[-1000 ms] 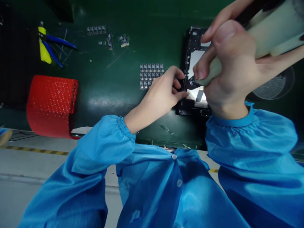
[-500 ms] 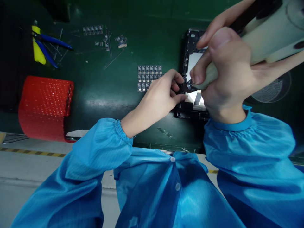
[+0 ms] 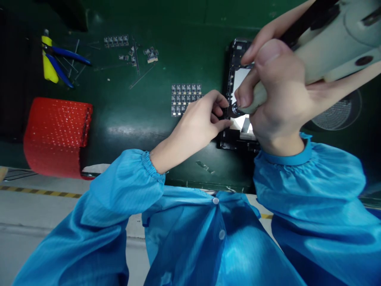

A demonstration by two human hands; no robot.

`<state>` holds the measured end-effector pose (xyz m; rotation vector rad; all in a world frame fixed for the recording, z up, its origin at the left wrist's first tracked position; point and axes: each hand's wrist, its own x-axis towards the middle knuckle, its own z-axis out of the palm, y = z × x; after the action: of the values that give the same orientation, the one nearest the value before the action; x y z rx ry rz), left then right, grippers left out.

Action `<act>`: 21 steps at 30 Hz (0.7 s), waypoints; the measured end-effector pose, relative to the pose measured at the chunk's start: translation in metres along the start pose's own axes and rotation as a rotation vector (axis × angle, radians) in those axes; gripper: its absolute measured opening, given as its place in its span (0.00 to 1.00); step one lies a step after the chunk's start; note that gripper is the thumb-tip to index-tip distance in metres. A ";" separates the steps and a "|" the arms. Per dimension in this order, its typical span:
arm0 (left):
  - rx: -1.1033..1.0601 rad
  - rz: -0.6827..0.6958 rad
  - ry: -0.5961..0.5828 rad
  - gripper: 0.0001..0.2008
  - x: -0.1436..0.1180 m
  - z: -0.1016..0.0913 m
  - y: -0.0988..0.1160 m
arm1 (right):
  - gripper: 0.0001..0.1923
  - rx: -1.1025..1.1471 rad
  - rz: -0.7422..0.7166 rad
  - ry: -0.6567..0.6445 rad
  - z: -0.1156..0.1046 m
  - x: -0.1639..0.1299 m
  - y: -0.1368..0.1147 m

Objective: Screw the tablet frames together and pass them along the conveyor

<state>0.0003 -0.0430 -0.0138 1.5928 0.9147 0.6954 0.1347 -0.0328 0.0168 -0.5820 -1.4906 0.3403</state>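
- The left hand (image 3: 198,123) has its fingers (image 3: 218,100) curled in close, with the thumb and forefinger pinched at the left edge of one black device frame (image 3: 235,137). Whatever small part sits between the fingertips is too small to make out.
- The right hand (image 3: 276,99) is clenched around one cream-coloured power screwdriver (image 3: 327,47). The thumb lies along the top of the barrel and the forefinger stretches forward beside it.
- The screwdriver's metal nose (image 3: 236,108) points down and left, meeting the frame just beside the left fingertips.
- The device frame lies flat on the green desk (image 3: 143,115), straight ahead of the person. A pale panel (image 3: 239,77) shows inside it, and the right hand covers most of its right side.
- Just left of the left hand lies one sheet of small grey square parts (image 3: 184,94), set in a tidy grid; the exact count cannot be read.
- Further back, a shorter strip of like parts (image 3: 115,40) and a few loose pieces (image 3: 151,55) lie well apart from the frame.
- At the far left sit one pair of blue-handled cutters (image 3: 64,59) and one yellow tool (image 3: 48,59), touching each other.
- One red perforated bin (image 3: 56,135) stands at the near left edge of the desk.
- One round mesh disc (image 3: 337,113) shows on the desk behind the right wrist.
- Both arms wear blue sleeves (image 3: 125,186).
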 end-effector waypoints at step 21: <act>-0.001 -0.014 -0.016 0.16 0.000 -0.001 0.002 | 0.16 -0.038 0.044 0.050 0.003 -0.001 -0.002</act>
<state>-0.0002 -0.0421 -0.0111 1.5877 0.9130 0.6722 0.1316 -0.0346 0.0166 -0.6500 -1.4402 0.3300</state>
